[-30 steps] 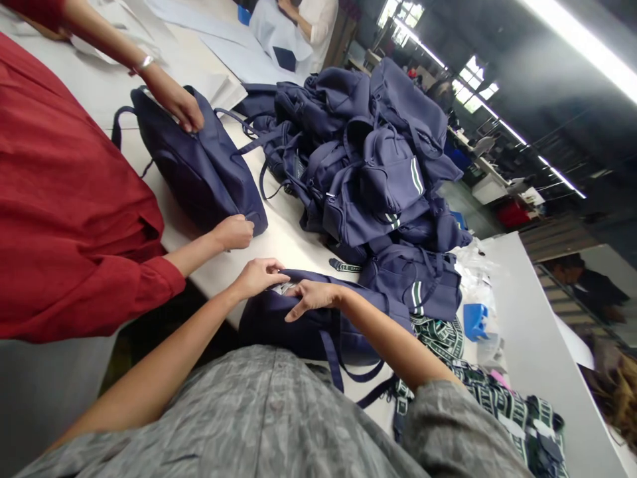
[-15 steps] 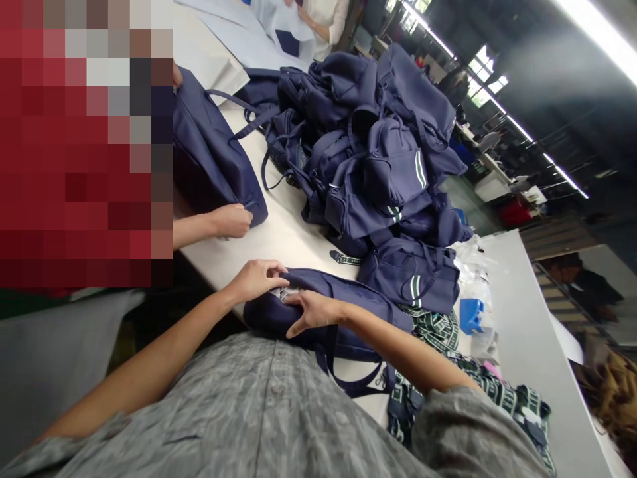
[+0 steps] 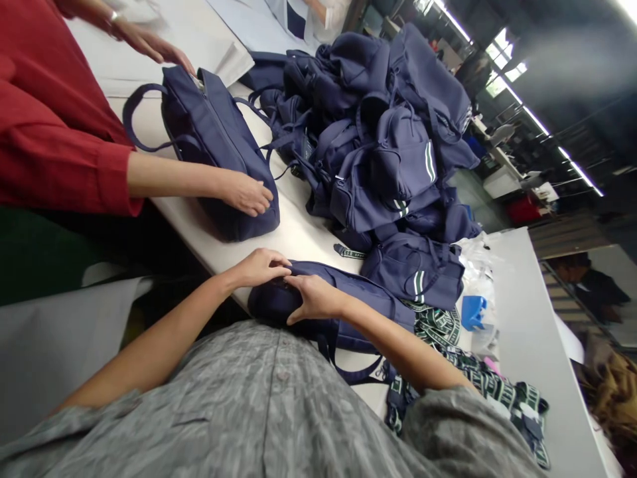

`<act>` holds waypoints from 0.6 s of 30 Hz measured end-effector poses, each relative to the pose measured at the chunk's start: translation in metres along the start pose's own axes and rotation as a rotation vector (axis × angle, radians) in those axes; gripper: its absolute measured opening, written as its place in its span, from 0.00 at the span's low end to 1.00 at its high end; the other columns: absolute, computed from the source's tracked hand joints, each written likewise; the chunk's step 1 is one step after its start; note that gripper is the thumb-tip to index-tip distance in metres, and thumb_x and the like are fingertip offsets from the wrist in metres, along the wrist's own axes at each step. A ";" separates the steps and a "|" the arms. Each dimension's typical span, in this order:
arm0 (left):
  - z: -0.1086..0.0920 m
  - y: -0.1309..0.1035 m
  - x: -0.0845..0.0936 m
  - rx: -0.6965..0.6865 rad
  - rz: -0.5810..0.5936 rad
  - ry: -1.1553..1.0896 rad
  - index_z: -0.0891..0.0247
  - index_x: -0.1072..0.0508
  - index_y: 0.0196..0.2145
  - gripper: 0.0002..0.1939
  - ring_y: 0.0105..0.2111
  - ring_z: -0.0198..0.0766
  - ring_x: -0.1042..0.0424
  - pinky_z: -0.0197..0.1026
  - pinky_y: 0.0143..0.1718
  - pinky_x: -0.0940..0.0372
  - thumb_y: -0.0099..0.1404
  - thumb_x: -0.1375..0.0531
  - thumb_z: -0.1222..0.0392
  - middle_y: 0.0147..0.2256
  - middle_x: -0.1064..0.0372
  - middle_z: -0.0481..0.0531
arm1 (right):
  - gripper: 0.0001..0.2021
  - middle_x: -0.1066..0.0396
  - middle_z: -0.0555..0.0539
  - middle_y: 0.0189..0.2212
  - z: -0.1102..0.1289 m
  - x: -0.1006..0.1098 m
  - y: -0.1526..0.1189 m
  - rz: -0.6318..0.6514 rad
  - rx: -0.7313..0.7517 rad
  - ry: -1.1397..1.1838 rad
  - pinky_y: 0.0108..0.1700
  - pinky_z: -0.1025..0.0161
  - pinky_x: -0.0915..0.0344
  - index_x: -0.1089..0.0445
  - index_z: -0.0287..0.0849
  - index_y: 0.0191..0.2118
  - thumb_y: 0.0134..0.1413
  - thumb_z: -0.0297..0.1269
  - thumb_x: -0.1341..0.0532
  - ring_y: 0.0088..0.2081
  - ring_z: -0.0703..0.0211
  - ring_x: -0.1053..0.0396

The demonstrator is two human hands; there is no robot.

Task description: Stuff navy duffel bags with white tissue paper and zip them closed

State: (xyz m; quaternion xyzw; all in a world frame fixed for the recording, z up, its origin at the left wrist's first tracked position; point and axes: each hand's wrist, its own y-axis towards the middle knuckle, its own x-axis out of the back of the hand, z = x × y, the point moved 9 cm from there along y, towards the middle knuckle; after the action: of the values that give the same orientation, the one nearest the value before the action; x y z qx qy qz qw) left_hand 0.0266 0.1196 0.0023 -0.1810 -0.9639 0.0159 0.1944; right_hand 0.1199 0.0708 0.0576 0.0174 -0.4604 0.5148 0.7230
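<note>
A navy bag [image 3: 368, 299] lies on its side along the table's near edge, against my grey shirt. At its left end my left hand [image 3: 266, 267] pinches the edge of the opening between thumb and fingers. Close beside it, my right hand [image 3: 313, 297] has its fingertips on the same edge, the thumb spread lower against the bag's dark end. The bag's strap [image 3: 355, 377] hangs in a loop on the near side. What lies inside the bag is hidden.
A red-sleeved person's hands [image 3: 249, 194] rest on another navy bag [image 3: 219, 133] at the left. Beyond are piled navy bags [image 3: 358, 86]. Patterned straps [image 3: 438, 325], a blue plastic piece [image 3: 472, 312] and clear plastic [image 3: 478, 262] lie right on the pale table [image 3: 522, 318].
My hands have drawn closer together, and the pale lining seen between them is now covered. The other person's near hand has opened and lies flatter on their bag.
</note>
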 end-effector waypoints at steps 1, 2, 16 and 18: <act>0.000 -0.001 0.000 -0.003 0.006 0.008 0.63 0.19 0.38 0.17 0.35 0.42 0.25 0.40 0.39 0.35 0.56 0.38 0.50 0.34 0.21 0.52 | 0.40 0.27 0.39 0.48 0.000 -0.003 -0.001 0.011 0.019 0.060 0.52 0.53 0.34 0.35 0.37 0.59 0.37 0.36 0.25 0.50 0.43 0.29; 0.000 -0.001 0.000 -0.006 0.006 0.016 0.63 0.19 0.37 0.16 0.35 0.42 0.25 0.40 0.39 0.35 0.56 0.38 0.50 0.34 0.21 0.52 | 0.40 0.27 0.41 0.50 -0.001 -0.007 -0.003 0.010 0.032 0.119 0.54 0.54 0.34 0.37 0.39 0.61 0.38 0.33 0.27 0.51 0.44 0.29; 0.002 0.002 -0.012 0.009 0.091 -0.161 0.64 0.23 0.29 0.17 0.30 0.38 0.29 0.38 0.35 0.36 0.59 0.40 0.46 0.28 0.25 0.51 | 0.29 0.28 0.53 0.33 -0.024 -0.049 -0.006 0.243 -0.206 1.097 0.38 0.66 0.33 0.32 0.41 0.50 0.35 0.27 0.30 0.33 0.63 0.30; 0.005 0.002 -0.016 0.012 0.073 -0.190 0.64 0.25 0.28 0.17 0.27 0.36 0.33 0.37 0.31 0.38 0.59 0.40 0.46 0.25 0.29 0.49 | 0.29 0.28 0.54 0.31 -0.022 -0.048 -0.006 0.278 -0.217 1.121 0.37 0.67 0.34 0.31 0.41 0.48 0.34 0.27 0.29 0.32 0.64 0.31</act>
State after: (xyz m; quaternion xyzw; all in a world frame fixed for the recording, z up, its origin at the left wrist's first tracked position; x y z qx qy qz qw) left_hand 0.0392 0.1158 -0.0083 -0.2126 -0.9707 0.0460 0.1023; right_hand 0.1368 0.0436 0.0148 -0.3922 -0.0560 0.4853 0.7794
